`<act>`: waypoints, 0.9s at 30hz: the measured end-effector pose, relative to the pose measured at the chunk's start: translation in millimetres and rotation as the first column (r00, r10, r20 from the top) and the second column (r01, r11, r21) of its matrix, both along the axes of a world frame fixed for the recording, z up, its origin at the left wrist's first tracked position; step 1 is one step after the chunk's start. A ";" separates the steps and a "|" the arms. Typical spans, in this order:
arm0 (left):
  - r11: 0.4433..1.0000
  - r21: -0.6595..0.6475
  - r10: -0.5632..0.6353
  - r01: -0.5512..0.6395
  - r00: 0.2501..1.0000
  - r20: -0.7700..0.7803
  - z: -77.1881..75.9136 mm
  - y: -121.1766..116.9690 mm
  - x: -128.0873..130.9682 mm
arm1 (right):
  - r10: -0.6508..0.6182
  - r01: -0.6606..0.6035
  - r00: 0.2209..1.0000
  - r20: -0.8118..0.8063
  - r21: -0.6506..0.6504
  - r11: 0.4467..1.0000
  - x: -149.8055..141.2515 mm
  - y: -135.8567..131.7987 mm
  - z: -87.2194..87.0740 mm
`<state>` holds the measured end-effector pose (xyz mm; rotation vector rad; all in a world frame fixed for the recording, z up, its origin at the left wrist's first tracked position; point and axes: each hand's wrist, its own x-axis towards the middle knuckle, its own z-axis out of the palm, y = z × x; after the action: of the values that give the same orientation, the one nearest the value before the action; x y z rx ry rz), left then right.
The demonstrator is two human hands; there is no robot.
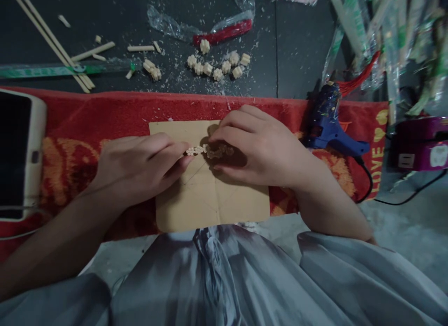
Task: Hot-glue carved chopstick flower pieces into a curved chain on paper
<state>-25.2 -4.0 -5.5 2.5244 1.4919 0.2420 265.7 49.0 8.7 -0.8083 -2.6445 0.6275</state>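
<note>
Our left hand (pixel 142 165) pinches the flower-patterned strip (pixel 198 150), best kept still; alongside, our right hand (pixel 257 146) curls loosely, its hold unclear to us.

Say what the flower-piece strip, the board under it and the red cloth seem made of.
Flower-piece strip: pale, matte, perhaps wood; grain too small to see. Board: likely cardboard, matte tan, creased. Red cloth: probably towelling, with fuzzy pile.

Pale-cased phone (pixel 14 153) at far left, purple box (pixel 422 146) at far right
</note>
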 end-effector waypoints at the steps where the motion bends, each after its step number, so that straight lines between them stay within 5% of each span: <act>1: 0.999 0.037 -0.029 0.029 1.000 -0.010 -0.2 -0.2 -0.9 | -0.010 0.010 1.000 -0.005 -0.012 1.000 0.0 0.0 -0.2; 11: 0.905 0.377 -0.207 0.198 0.978 -0.017 10.0 5.2 3.1 | -0.042 0.039 0.998 0.049 0.059 0.997 5.8 -0.5 5.9; 27: 0.933 0.248 -0.264 0.262 0.964 -0.025 -2.6 -17.8 -28.2 | 0.025 -0.028 0.998 0.064 0.060 0.998 4.5 -1.8 13.6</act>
<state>-53.4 -21.8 -8.1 2.8799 1.1628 0.4201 270.2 47.1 22.3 -0.7894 -2.7214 0.5339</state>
